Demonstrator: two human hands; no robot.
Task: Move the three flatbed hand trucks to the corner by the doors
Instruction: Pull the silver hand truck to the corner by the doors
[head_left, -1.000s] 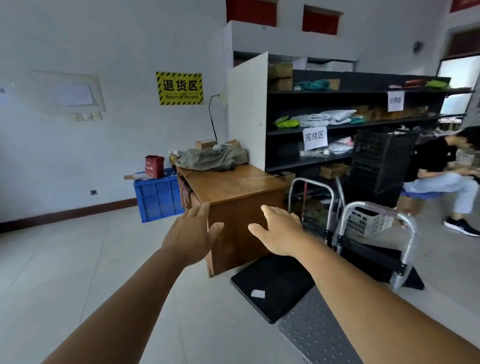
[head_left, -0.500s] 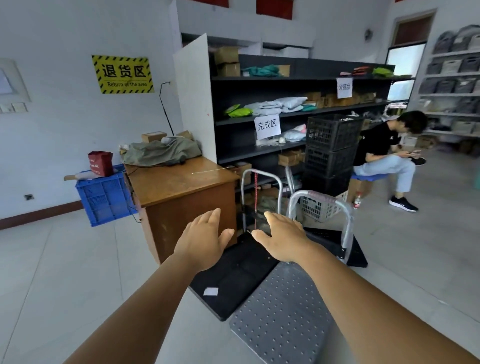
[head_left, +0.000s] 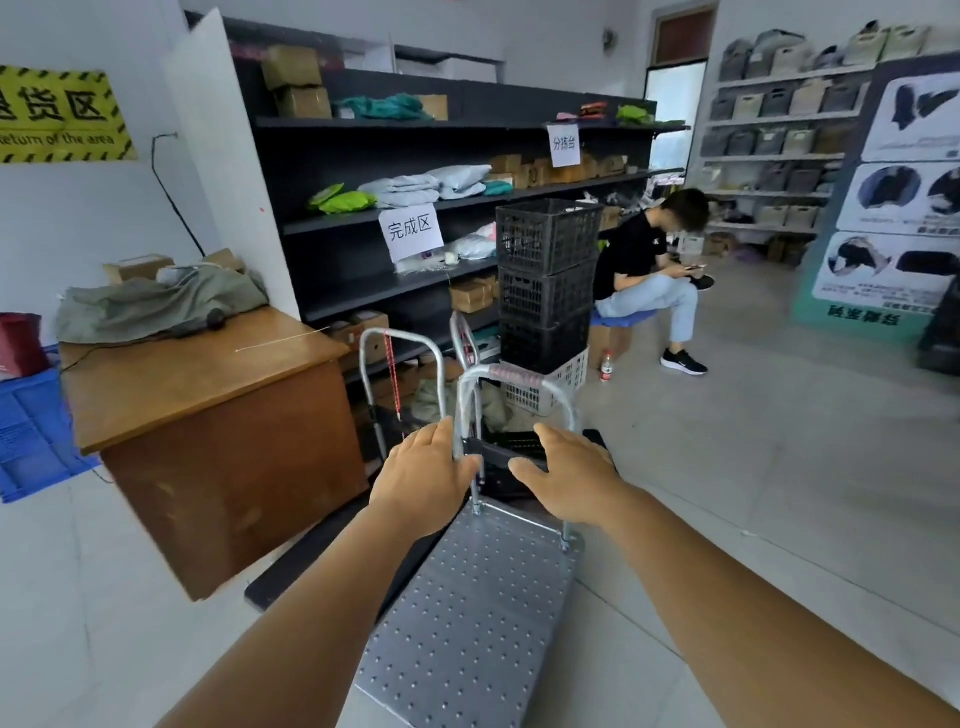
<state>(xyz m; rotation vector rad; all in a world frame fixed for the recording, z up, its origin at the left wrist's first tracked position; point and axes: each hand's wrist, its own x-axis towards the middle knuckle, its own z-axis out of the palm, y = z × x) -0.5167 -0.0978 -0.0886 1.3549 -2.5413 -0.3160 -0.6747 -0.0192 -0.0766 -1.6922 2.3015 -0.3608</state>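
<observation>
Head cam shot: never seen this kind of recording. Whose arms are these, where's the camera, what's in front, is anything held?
There is no machine here. The camera sits on a person's head and looks forward and down, so the two bare arms reaching in from the bottom edge are the wearer's own.

Both hands reach toward the silver cart, a flat metal platform on the floor with an upright tube handle. The left hand and right hand are open with fingers spread, close to the handle frame. Neither clearly grips anything yet.

A second cart handle stands behind, beside the wooden desk. Black crates are stacked further back, with a seated person beside them and dark shelves along the wall.
</observation>
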